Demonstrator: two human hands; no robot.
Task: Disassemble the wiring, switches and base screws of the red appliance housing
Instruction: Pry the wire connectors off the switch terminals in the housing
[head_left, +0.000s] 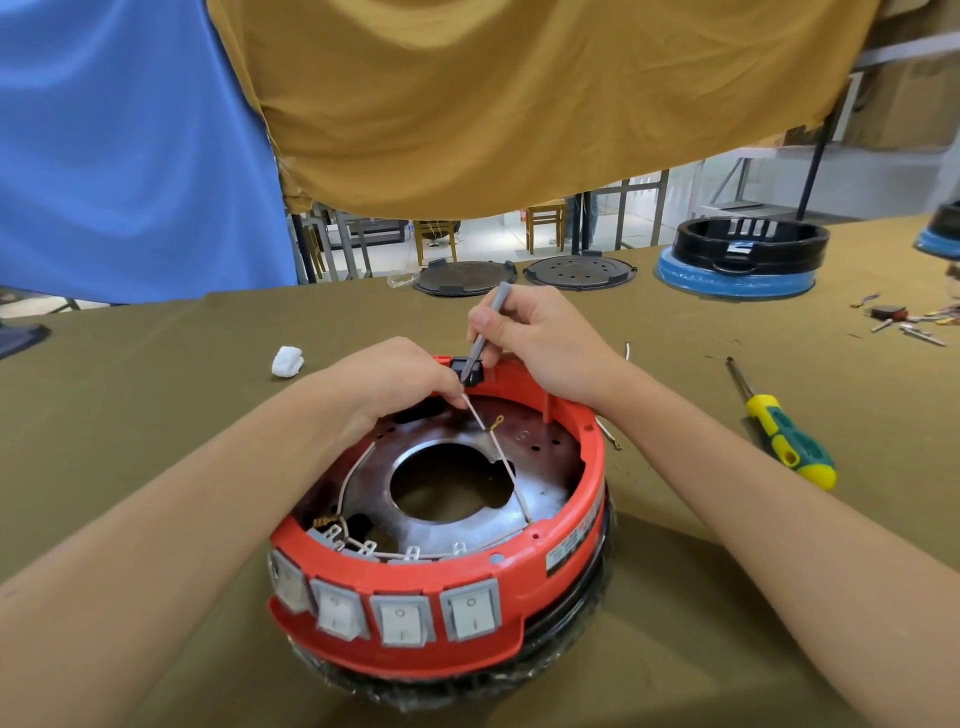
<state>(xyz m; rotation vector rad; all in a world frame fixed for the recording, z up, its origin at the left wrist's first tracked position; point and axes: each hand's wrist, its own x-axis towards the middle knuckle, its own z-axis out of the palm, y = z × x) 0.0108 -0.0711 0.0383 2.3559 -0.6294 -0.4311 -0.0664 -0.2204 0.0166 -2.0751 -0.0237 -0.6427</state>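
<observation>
At the far left, a blue cloth (119, 156) hangs behind the table (156, 415), and a mustard cloth (519, 104) hangs beside it to the right. A small white wad (287, 361) lies on the olive table cover, left of the hands.

The red housing (441, 571) sits upside down in the middle of the table, close to the person. Four grey rocker switches (400, 618) line its near wall. Inside, white wires (511, 483) run across a metal plate (540, 499) with a round hole in it, and small terminals sit along the inner near rim.

The left hand (395, 379) rests on the far left rim of the housing, its fingertips pinching one white wire close to a black socket (467, 370) set in the far rim. The right hand (540, 338) grips a thin grey tool (488, 327) like a pen, with the tip down on that black socket.

Beyond the hands, two dark round plates (519, 275) lie flat near the table's far edge. To the right, a screwdriver (784, 441) with a yellow and green handle lies on the cover, well apart from the housing. Further back on the right stands a black ring on a blue base (743, 260), and near it lies a scatter of small parts (904, 322), too small to tell apart.
</observation>
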